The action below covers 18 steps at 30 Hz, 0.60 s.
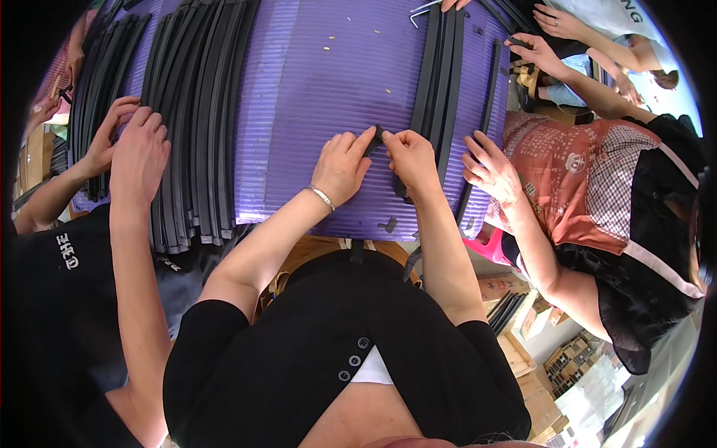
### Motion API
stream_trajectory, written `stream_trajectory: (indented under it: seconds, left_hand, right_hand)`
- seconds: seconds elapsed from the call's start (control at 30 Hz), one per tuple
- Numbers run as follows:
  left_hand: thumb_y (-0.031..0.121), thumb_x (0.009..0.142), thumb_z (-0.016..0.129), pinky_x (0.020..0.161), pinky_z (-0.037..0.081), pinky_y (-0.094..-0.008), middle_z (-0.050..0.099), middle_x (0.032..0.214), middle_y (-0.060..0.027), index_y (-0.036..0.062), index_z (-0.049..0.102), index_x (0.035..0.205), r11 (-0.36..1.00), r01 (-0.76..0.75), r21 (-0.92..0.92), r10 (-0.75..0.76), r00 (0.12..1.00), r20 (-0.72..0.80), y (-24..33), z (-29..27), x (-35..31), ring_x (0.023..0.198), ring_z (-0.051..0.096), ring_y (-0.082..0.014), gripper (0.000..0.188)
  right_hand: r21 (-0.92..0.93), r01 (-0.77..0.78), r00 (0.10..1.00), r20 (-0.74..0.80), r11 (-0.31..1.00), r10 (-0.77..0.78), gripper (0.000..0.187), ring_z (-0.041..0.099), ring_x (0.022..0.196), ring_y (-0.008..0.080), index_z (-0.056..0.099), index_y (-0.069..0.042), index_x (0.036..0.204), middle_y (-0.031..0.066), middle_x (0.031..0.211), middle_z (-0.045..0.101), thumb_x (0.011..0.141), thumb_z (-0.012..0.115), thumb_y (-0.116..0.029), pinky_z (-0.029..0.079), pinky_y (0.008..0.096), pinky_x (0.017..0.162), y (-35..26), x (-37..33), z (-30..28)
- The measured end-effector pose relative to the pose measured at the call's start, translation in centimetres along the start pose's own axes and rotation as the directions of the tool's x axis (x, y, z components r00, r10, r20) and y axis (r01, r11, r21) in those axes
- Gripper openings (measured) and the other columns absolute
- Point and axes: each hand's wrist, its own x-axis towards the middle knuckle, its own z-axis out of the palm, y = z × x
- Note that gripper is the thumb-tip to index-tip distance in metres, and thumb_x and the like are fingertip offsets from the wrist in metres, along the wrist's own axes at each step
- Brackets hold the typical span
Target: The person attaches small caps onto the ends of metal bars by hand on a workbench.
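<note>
Over the near part of the purple ribbed table cover [321, 97], both my hands meet at a small black piece [376, 140]. My left hand [341, 166], with a bracelet at the wrist, is closed on it between thumb and fingers. From the other side, my right hand [412, 158] pinches its upper end; the fingertips partly hide it. Just beyond my right hand, long black strips [442, 82] lie lengthwise on the cover, their near ends partly behind that hand. A small dark scrap [387, 224] lies by the table's near edge.
Many long black strips [196, 112] lie side by side at left, with a co-worker's hands [138, 142] over them. At right, another co-worker's hand [493, 168] is beside a single strip [489, 89]. An L-shaped metal key [420, 13] and pale crumbs lie farther up.
</note>
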Motion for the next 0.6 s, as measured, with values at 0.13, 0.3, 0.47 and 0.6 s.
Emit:
stream_trajectory:
  seconds: [0.13, 0.3, 0.47, 0.6]
  left_hand:
    - [0.005, 0.07, 0.061, 0.071, 0.04, -0.0361, 0.048, 0.082, -0.0087, 0.0055, 0.046, 0.121, 1.0, 0.011, 0.009, -0.011, 1.0, 0.024, -0.09, 0.11, -0.01, 0.077, 0.048, -0.0262, 0.053]
    - [0.005, 0.071, 0.06, 0.071, 0.04, -0.0361, 0.048, 0.082, -0.0085, 0.0057, 0.046, 0.122, 0.999, 0.007, 0.047, -0.01, 0.999, 0.046, -0.12, 0.22, 0.11, 0.078, 0.048, -0.0258, 0.053]
    - [0.005, 0.071, 0.059, 0.071, 0.039, -0.0359, 0.048, 0.083, -0.0083, 0.006, 0.045, 0.122, 0.998, 0.017, 0.067, -0.022, 0.997, 0.067, -0.13, 0.3, 0.31, 0.078, 0.048, -0.0255, 0.053]
    - [0.006, 0.071, 0.059, 0.071, 0.039, -0.036, 0.048, 0.083, -0.0081, 0.0061, 0.046, 0.122, 0.997, 0.022, 0.077, -0.027, 0.997, 0.073, -0.15, 0.35, 0.33, 0.078, 0.048, -0.0254, 0.053]
  right_hand:
    - [-0.029, -0.02, 1.0, 0.008, 0.999, 0.02, 0.025, 0.05, 0.051, 0.0095, 0.056, 0.0, 0.071, 0.0041, 0.06, 0.056, 0.08, 0.062, -0.023, 0.042, 0.0242, 0.047, 0.13, 0.23, 0.05]
    - [-0.037, -0.052, 0.999, 0.012, 0.998, 0.052, 0.025, 0.05, 0.051, 0.0094, 0.056, 0.0, 0.071, 0.004, 0.061, 0.056, 0.08, 0.062, -0.022, 0.041, 0.0242, 0.048, -0.12, 0.3, 0.04]
    - [-0.019, -0.071, 0.997, 0.031, 0.997, 0.072, 0.024, 0.05, 0.051, 0.0096, 0.055, -0.001, 0.07, 0.0036, 0.06, 0.055, 0.079, 0.062, -0.022, 0.041, 0.0244, 0.047, -0.11, 0.49, -0.07]
    - [-0.02, -0.077, 0.996, 0.033, 0.997, 0.077, 0.024, 0.05, 0.05, 0.0096, 0.055, -0.001, 0.07, 0.0037, 0.06, 0.055, 0.079, 0.062, -0.022, 0.041, 0.0243, 0.046, -0.15, 0.54, 0.02]
